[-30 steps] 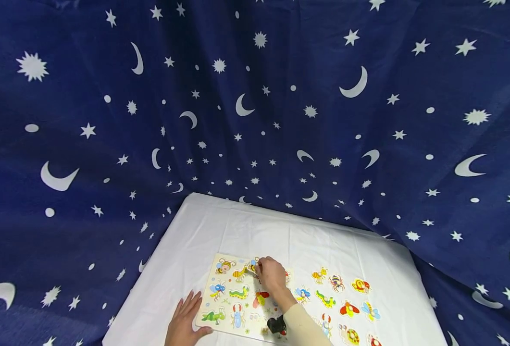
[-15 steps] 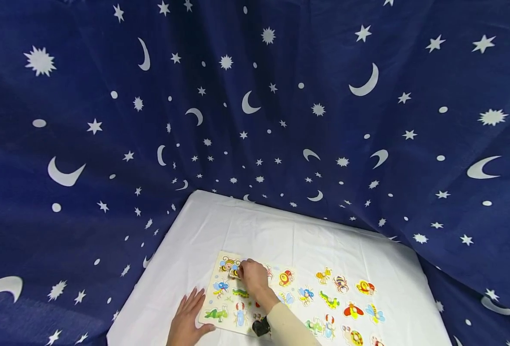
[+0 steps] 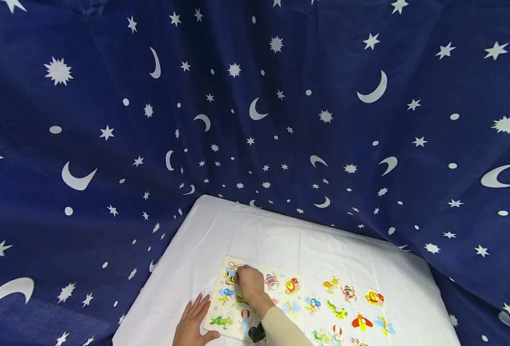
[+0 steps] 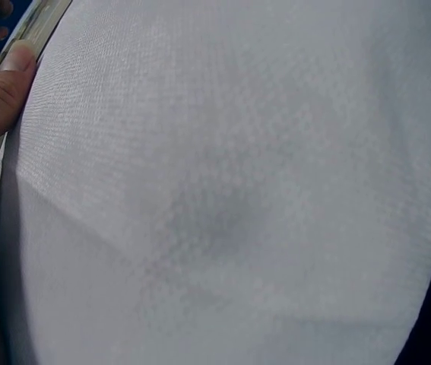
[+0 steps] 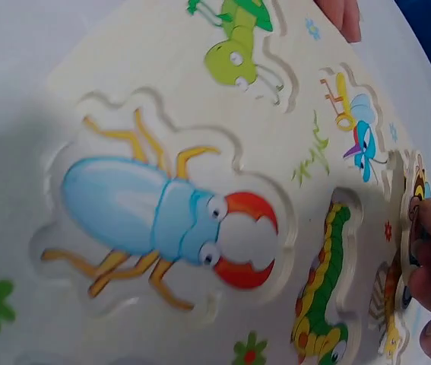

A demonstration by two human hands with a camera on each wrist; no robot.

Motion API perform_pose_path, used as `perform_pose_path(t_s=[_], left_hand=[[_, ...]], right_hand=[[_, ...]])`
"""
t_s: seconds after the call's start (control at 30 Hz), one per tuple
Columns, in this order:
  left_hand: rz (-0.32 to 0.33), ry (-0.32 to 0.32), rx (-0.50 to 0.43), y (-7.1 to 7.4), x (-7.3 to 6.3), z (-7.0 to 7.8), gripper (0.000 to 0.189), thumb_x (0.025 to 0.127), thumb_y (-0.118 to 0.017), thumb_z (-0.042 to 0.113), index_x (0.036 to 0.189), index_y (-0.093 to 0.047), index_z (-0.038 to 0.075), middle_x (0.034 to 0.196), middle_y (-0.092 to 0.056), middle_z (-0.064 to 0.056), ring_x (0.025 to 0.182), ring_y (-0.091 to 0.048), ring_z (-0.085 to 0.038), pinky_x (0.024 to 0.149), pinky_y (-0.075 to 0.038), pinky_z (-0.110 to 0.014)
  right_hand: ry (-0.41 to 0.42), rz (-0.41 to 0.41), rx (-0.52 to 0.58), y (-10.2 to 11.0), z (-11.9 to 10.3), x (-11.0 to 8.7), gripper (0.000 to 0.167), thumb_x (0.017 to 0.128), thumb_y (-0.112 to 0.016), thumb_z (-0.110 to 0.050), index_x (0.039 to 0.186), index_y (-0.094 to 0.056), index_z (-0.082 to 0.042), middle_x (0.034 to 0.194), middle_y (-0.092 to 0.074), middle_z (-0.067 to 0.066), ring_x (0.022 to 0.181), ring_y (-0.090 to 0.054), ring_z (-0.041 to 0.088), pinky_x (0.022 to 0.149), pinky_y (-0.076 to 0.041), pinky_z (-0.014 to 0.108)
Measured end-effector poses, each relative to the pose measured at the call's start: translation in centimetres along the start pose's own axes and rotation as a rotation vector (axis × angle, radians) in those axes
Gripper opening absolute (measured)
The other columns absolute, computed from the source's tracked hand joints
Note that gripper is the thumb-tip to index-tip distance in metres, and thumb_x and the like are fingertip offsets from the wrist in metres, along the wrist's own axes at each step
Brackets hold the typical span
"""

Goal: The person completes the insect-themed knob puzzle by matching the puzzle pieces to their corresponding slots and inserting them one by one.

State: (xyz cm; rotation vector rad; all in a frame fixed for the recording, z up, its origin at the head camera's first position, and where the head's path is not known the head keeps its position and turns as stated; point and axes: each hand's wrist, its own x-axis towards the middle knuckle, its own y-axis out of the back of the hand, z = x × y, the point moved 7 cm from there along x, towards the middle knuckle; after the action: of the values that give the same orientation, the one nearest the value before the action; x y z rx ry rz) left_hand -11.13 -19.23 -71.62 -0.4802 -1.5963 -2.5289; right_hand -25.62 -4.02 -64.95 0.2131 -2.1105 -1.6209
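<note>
A wooden insect puzzle board [image 5: 124, 76] with picture recesses lies on the white cloth. My right hand [image 3: 251, 284] is over its far left part and pinches a bee puzzle piece [image 3: 230, 275] between thumb and fingers. In the right wrist view, the bee piece [image 5: 419, 186] is tilted on edge and partly hidden by the fingers. A stag beetle recess [image 5: 116, 205] and a caterpillar recess [image 5: 325, 274] show nearby. My left hand [image 3: 192, 321] lies with fingers spread at the board's left edge. Its thumb [image 4: 10, 80] touches the board's edge in the left wrist view.
Loose insect pieces lie right of the board, among them a yellow bee [image 3: 330, 284], a spider [image 3: 349, 293], a caterpillar [image 3: 337, 310], a red beetle [image 3: 361, 322] and a dragonfly [image 3: 384, 326]. A dark blue curtain [image 3: 255, 96] with stars and moons surrounds the table.
My right hand has carried the bee piece leftward across the board, from the top middle to the top left recess. The left hand has stayed at the board's edge. The head view has shifted slightly.
</note>
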Motion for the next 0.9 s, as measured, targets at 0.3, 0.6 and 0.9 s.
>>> perform_pose_path(t_s=[0.3, 0.6, 0.9], left_hand=[[-0.010, -0.050, 0.040, -0.5, -0.2, -0.1, 0.093, 0.073, -0.059, 0.078, 0.129, -0.060, 0.005, 0.139, -0.058, -0.005, 0.146, 0.010, 0.011, 0.120, 0.015, -0.008], [0.105, -0.129, 0.068, -0.3, -0.2, 0.0, 0.084, 0.072, -0.068, 0.071, 0.125, -0.064, 0.005, 0.134, -0.062, -0.004, 0.149, -0.003, 0.007, 0.122, 0.009, -0.009], [-0.223, 0.006, 0.006, -1.3, 0.2, -0.9, 0.090, 0.081, -0.053, 0.077, 0.135, -0.056, 0.006, 0.145, -0.051, -0.002, 0.133, 0.027, 0.020, 0.108, 0.028, -0.001]], right_hand=[[-0.023, 0.017, -0.072, -1.2, -1.1, 0.6, 0.024, 0.076, -0.075, -0.023, 0.061, -0.058, -0.018, 0.059, -0.055, -0.006, 0.049, -0.056, 0.016, 0.038, -0.044, 0.031], [-0.097, 0.005, -0.066, -1.4, -1.1, 0.9, 0.023, 0.071, -0.076, -0.021, 0.061, -0.055, -0.019, 0.061, -0.054, -0.006, 0.051, -0.055, 0.017, 0.040, -0.044, 0.031], [-0.097, -0.009, -0.023, -1.8, -1.2, 1.4, 0.020, 0.072, -0.076, -0.018, 0.065, -0.057, -0.019, 0.065, -0.056, -0.004, 0.055, -0.057, 0.017, 0.041, -0.045, 0.031]])
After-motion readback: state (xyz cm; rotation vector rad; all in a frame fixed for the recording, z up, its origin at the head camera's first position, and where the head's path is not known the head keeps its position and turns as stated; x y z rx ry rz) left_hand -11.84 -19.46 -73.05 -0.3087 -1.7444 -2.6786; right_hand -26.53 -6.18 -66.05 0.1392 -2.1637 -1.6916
